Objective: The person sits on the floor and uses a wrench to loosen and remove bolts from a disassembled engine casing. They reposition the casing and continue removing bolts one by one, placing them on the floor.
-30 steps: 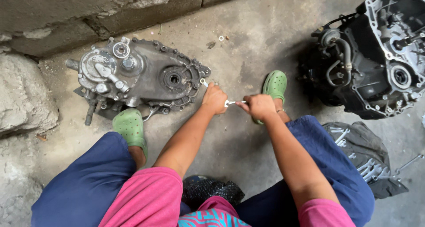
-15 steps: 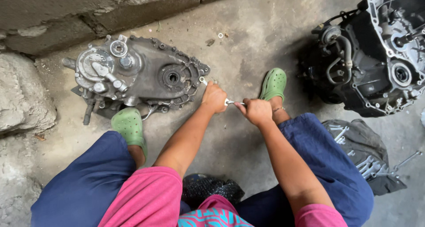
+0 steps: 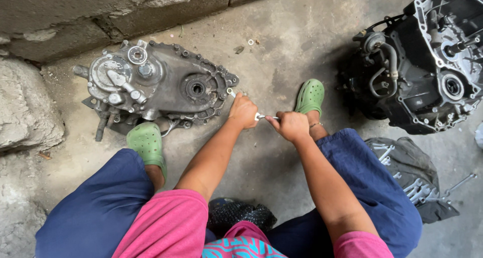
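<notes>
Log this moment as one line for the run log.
left hand: grips wrench at gearbox cover edge | right hand: grips same wrench | cover: flat on floor

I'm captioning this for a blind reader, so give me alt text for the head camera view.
Seen from above, a seated person's left hand and right hand grip a small metal wrench at the edge of a grey gearbox casing on a concrete floor. Green clogs flank it, with a dark engine block and tool bag at right.
</notes>
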A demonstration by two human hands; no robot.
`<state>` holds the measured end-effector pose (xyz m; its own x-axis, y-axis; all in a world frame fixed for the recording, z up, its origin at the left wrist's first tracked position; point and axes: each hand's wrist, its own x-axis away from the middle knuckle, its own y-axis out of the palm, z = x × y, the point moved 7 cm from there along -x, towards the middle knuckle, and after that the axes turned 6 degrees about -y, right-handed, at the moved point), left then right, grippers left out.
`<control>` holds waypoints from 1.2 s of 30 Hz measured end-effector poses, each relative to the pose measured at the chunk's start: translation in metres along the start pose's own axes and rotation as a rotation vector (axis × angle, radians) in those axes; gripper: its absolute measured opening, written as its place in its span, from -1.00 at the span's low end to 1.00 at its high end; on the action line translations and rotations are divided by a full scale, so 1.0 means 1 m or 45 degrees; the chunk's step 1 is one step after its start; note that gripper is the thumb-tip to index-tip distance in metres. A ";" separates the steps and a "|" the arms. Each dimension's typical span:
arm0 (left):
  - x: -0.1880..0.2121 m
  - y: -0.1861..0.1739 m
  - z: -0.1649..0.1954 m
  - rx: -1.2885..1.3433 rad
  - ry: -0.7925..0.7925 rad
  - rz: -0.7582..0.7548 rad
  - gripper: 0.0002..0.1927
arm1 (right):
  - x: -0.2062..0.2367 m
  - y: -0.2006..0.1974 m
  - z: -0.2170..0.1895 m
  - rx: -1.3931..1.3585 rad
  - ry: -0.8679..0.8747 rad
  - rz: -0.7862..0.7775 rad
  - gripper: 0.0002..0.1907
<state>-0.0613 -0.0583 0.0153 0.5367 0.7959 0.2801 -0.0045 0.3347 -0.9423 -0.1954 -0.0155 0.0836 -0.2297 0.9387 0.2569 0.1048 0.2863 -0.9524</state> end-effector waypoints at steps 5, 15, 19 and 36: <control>0.000 0.001 -0.003 0.053 0.019 0.064 -0.69 | -0.004 -0.007 -0.006 -0.049 -0.062 0.026 -0.36; -0.003 -0.009 0.015 0.006 0.047 0.032 -0.71 | 0.003 -0.004 0.017 -0.049 -0.069 -0.024 -0.27; -0.007 -0.024 0.018 0.043 0.022 0.103 -0.67 | 0.003 -0.004 0.025 -0.068 -0.056 -0.037 -0.24; -0.008 -0.014 -0.001 0.162 0.052 0.160 -0.74 | 0.004 -0.007 0.031 -0.250 0.161 -0.301 -0.30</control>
<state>-0.0646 -0.0697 0.0257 0.5593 0.8151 0.1513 -0.1792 0.2970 -0.9379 -0.2269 -0.0197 0.0861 -0.1495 0.8549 0.4968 0.2503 0.5188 -0.8174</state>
